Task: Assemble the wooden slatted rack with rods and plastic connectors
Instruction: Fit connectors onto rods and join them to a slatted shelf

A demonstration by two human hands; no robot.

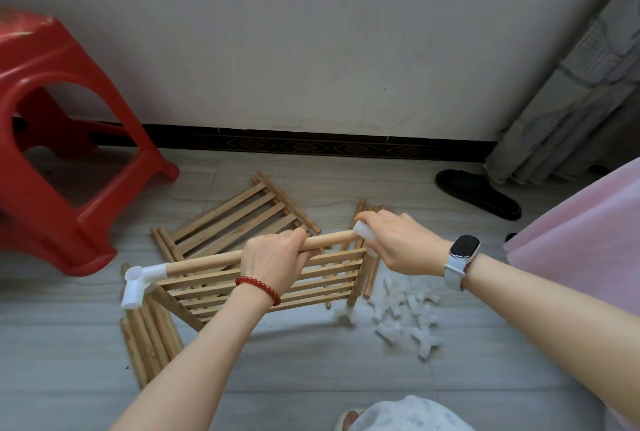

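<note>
My left hand (273, 261) grips a wooden rod (204, 261) that runs across the top of a slatted panel (263, 287) held upright off the floor. A white plastic connector (138, 283) caps the rod's left end and joins the panel's left side rod. My right hand (398, 240) holds a second white connector (363, 231) at the rod's right end, above the panel's right side rod (358, 283). My fingers hide most of that connector.
A second slatted panel (239, 214) lies flat on the tiled floor behind. Loose rods (149, 337) lie at the lower left, a heap of white connectors (405, 316) at the right. A red plastic stool (65, 139) stands at the left, a black slipper (478, 193) by the wall.
</note>
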